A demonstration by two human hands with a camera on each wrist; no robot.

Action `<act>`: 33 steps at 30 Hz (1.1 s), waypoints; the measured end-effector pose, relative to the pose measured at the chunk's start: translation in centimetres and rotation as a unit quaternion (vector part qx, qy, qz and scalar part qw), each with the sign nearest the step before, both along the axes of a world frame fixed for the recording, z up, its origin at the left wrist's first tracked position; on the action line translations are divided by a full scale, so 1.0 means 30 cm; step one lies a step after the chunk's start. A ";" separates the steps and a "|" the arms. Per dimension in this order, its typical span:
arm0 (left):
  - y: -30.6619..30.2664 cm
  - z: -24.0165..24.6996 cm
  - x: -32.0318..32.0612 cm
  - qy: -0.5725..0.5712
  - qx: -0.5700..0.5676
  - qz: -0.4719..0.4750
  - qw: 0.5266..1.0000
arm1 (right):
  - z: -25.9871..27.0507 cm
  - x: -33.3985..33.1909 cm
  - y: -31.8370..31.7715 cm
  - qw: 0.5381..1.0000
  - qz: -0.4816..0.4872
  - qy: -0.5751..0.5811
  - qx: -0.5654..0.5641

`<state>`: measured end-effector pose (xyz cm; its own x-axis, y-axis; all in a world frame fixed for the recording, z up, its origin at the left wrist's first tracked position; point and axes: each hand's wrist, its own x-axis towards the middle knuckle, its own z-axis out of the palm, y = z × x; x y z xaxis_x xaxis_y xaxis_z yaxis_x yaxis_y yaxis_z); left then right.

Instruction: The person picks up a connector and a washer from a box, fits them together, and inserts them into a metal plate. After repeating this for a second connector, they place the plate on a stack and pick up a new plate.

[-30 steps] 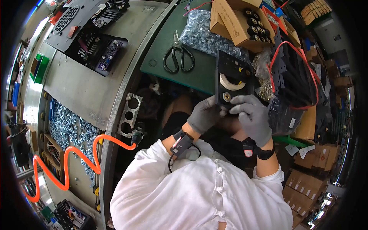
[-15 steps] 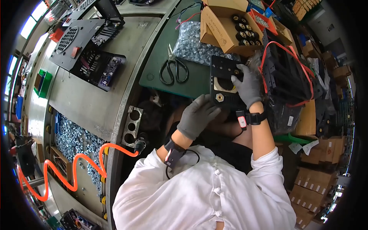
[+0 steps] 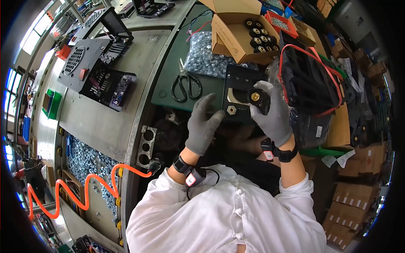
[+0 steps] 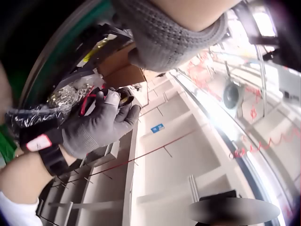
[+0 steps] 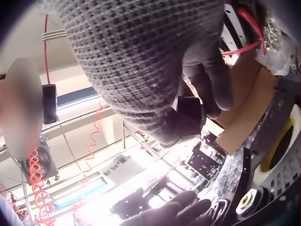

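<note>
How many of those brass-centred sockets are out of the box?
2: a socket in the right hand, another fitted in the panel. More may be hidden.

Your left grip (image 3: 203, 126) and right grip (image 3: 273, 116) are gloved in flecked grey knit, and the socket (image 3: 256, 96) in your right grip is black with a brass centre. The panel (image 3: 238, 78) is black too, the mat (image 3: 168, 63) dark green, the scissors (image 3: 185, 86) black-handled. Your shirt (image 3: 228, 215) is white, the coiled hose (image 3: 126, 167) orange, the cardboard box (image 3: 230, 33) tan.
</note>
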<state>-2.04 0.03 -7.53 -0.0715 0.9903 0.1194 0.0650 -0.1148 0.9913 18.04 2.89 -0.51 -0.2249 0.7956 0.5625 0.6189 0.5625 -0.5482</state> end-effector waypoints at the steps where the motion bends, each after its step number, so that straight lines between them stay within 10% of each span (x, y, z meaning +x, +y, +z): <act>1: 0.003 0.036 0.003 0.002 0.001 -0.001 1.000 | 0.008 0.003 -0.010 1.000 -0.001 0.002 0.001; 8: 0.015 0.181 0.099 0.102 0.232 -0.129 0.959 | 0.051 0.008 -0.081 0.997 0.044 -0.054 0.024; 13: 0.008 0.137 0.136 0.002 0.158 -0.126 0.979 | 0.069 0.011 -0.116 0.995 0.069 -0.054 0.055; 15: 0.021 0.121 0.136 -0.072 0.188 -0.127 0.971 | 0.047 0.010 -0.135 0.900 0.071 0.377 -0.205; 17: -0.007 0.149 0.147 -0.133 0.123 -0.146 0.973 | 0.071 0.038 -0.120 0.866 0.008 0.343 -0.364; 19: 0.001 0.142 0.152 0.092 0.324 -0.108 0.935 | 0.029 -0.013 -0.112 0.929 -0.015 0.272 -0.249; 21: -0.001 0.125 0.149 0.104 0.332 -0.101 0.932 | 0.036 -0.019 -0.134 0.887 -0.047 0.306 -0.342; 23: 0.000 0.112 0.142 -0.016 0.220 -0.143 0.965 | -0.024 -0.027 -0.131 0.958 -0.069 0.219 -0.174; 30: -0.020 0.126 0.172 -0.008 0.213 -0.092 0.973 | -0.021 -0.028 -0.110 0.973 -0.012 0.219 -0.075; 33: -0.005 0.133 0.157 -0.146 0.041 -0.132 0.980 | 0.008 -0.027 -0.117 0.992 0.005 0.129 0.016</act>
